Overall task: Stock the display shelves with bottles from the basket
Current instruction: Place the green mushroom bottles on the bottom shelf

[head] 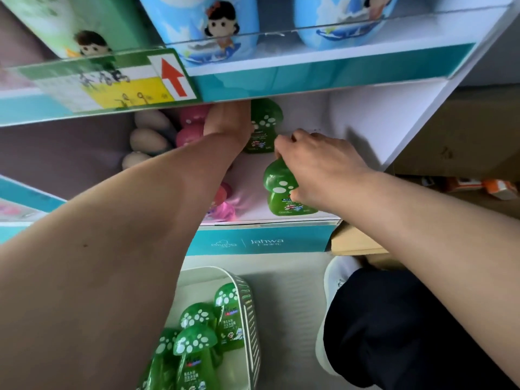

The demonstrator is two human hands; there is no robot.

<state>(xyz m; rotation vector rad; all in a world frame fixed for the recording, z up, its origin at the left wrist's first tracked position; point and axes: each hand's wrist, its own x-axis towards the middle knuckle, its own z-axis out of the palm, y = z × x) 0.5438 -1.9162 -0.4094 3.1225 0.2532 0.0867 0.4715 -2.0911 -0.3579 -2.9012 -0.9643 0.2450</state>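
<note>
The shelf (306,153) is white inside with a teal front strip, standing low over a pale floor (292,280). At its front edge stands the front bottle (277,187), green with a spotted mushroom cap; the right hand (320,164) comes down on it from the right, fingers and thumb curled round the cap and neck. Deeper in the shelf stands the back bottle (264,125), the same kind, upright against the rear wall. The left hand (229,115) reaches in just left of it; its fingers are hidden by the upper shelf (323,74), so its grip cannot be told. Left of that in the shelf are pink bottles (191,125) and pale eggs (149,139). Blue bottles (213,29) stand above the shelf behind a clear rail, beside a tag (171,77) with a red arrow. Below the shelf, on the floor, a white basket (249,305) holds basket bottles (197,342), green. Brown boxes (464,130) stand right of the shelf.
</note>
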